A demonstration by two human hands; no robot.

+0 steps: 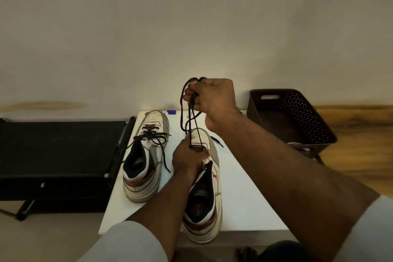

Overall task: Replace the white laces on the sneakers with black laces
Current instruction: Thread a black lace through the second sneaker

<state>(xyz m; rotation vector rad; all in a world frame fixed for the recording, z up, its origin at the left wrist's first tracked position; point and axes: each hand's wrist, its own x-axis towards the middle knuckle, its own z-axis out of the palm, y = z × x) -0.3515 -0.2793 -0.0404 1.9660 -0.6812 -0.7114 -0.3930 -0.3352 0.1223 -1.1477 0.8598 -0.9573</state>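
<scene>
Two worn white sneakers with red trim stand on a small white table (240,187). The left sneaker (146,155) is laced with a black lace, its ends hanging loose. My left hand (188,160) grips the right sneaker (207,193) at its tongue and lower eyelets. My right hand (210,100) is raised above the toe, closed on a black lace (183,112). That lace loops down from my fist to the lowest eyelets of the right sneaker. One lace end lies on the table by the toe.
A dark brown perforated basket (297,117) stands at the table's right, something white showing beneath it. A black folding stand (59,155) sits to the left. A small blue object (171,112) lies at the table's far edge, near the wall.
</scene>
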